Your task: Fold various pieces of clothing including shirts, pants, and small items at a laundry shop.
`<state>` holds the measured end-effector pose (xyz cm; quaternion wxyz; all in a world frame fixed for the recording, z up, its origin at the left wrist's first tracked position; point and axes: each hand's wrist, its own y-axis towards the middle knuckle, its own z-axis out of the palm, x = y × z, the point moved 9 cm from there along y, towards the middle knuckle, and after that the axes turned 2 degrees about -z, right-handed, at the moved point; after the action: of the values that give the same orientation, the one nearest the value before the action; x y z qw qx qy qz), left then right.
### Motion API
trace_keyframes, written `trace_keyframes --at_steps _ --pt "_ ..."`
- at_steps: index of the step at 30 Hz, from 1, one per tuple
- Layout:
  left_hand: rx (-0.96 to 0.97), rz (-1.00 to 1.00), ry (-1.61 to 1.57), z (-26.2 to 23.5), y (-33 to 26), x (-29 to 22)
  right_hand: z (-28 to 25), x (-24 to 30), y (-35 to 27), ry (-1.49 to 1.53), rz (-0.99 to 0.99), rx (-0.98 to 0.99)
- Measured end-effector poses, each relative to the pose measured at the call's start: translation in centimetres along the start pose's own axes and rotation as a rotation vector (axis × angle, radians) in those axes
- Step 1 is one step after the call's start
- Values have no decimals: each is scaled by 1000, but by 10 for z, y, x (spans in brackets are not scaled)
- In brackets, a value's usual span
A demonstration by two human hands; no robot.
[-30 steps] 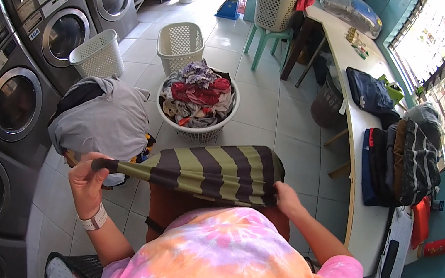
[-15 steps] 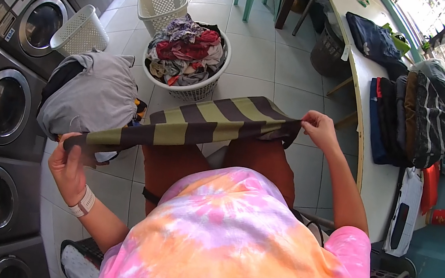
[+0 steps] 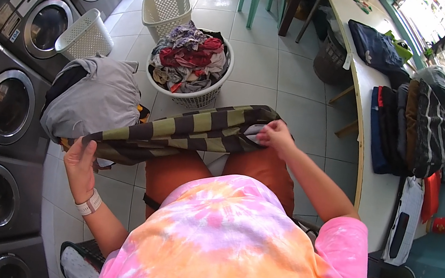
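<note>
A green-and-dark striped garment [image 3: 195, 126] stretches across above my lap, sagging along its lower edge. At its left end my left hand [image 3: 81, 165] pinches the cloth between thumb and fingers, with a pale watch on that wrist. My right hand [image 3: 276, 138] is closed on the other end, its fingertips at a fold where a lighter patch shows. Just beyond the left end sits a heap of laundry covered by grey cloth [image 3: 96, 96]. A round white basket [image 3: 197, 99] piled with mixed clothes stands past the garment.
Front-loading machines [image 3: 9, 107] line the left side. Two pale baskets [image 3: 166, 10] [image 3: 89, 35] stand on the tiled floor. Along the right runs a long table [image 3: 363, 98] bearing a row of folded clothes [image 3: 408, 130] and dark folded garments [image 3: 375, 47]. A dark bin [image 3: 331, 60] stands beside it.
My right hand has moved inward and slightly down, and my left hand slightly right. The garment is less taut, bunching and hanging lower on the left.
</note>
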<state>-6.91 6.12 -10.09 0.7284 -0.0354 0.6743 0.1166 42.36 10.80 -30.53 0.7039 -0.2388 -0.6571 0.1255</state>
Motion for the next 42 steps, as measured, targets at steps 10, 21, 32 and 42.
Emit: trace_keyframes --at_steps 10,21,32,42 --pt "-30 108 179 4 0 -24 60 35 -43 -67 196 55" --pt "289 148 -178 79 134 -108 -9 292 -45 216 -531 377" --pt "218 312 -185 78 177 -198 -18 314 -18 -248 -653 -166" --pt "112 417 -61 52 172 -276 27 304 -36 312 -891 170"
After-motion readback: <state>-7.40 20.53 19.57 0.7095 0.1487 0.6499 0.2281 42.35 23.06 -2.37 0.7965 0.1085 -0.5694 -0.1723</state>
